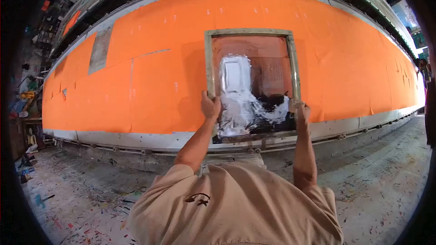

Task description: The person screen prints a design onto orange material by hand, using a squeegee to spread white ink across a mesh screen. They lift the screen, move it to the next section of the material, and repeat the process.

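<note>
Frame: wooden frame point(210, 63), between the two hands, over the long table point(113, 139), lower part near table's near edge; shadow on the orange to its L. Whether it touches the sheet, can't tell.
Frame contents: reddish-brown mesh point(268, 45) across the inside, w/ white paste point(236, 109) on it.
Paste spread: thick, smeary; runs from upper L-centre down to bottom L, plus a ragged arm out to lower R. Pale rect. outline shows in its upper part.
Dark areas: black patches point(272, 102) btwn the paste lobes & along the bottom, lower R incl.; faint marks on the brownish part R of centre.
L hand: L hand point(211, 105) grasping the frame's L side, low down, fingers closed round the rail.
R hand: R hand point(302, 111) grasping the R side, also low, fingers bent at the rail; exact finger wrap too small to tell.
Table cover: orange sheet point(150, 77) over most of the top, few small tears/slits; grey patch point(101, 50) at upper L.
Person: tan shirt point(245, 199), dark mark on the back, both arms fwd.
Floor: grey floor point(81, 177), w/ scattered coloured specks & scraps.
</note>
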Demonstrator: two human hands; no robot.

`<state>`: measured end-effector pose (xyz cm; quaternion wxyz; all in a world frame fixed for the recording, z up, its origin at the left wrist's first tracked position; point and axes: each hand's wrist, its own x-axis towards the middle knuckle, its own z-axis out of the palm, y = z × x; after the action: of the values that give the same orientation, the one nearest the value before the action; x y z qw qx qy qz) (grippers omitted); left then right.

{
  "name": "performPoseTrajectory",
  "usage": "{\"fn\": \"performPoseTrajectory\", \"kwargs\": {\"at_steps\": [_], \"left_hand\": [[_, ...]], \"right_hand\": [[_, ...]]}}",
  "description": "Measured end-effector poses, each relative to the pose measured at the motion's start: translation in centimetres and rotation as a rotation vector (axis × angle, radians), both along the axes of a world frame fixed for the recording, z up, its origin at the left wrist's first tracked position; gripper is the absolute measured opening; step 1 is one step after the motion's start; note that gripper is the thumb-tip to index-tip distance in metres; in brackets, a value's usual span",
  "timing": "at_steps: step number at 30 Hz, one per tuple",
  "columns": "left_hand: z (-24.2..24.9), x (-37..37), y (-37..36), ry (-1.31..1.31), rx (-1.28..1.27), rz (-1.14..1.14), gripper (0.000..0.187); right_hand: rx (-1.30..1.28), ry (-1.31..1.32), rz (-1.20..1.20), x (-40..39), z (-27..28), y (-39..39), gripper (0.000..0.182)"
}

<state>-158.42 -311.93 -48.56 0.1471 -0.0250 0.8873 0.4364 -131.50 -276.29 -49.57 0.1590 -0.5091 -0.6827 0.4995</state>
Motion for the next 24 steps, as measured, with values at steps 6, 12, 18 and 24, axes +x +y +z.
{"fn": "performPoseTrajectory", "kwargs": {"at_steps": [6, 12, 18, 24], "left_hand": [[-3.3, 1.8, -1.8, 0.272, -0.255, -0.112, 0.055], [-3.2, 2.3, -2.2, 0.247, -0.366, -0.151, 0.059], [-2.7, 3.2, -2.7, 0.235, -0.27, -0.138, 0.055], [-2.2, 3.2, -2.9, 0.268, -0.294, -0.167, 0.054]], "right_hand": [[-0.236, 0.198, -0.053, 2.8, 2.2, -3.9, 0.045], [0.247, -0.181, 0.085, 0.2, 2.7, -7.5, 0.04], [0.493, -0.318, 0.84, -13.0, 7.4, -17.0, 0.02], [0.707, -0.109, 1.05, -31.0, 5.4, -14.8, 0.022]]}}
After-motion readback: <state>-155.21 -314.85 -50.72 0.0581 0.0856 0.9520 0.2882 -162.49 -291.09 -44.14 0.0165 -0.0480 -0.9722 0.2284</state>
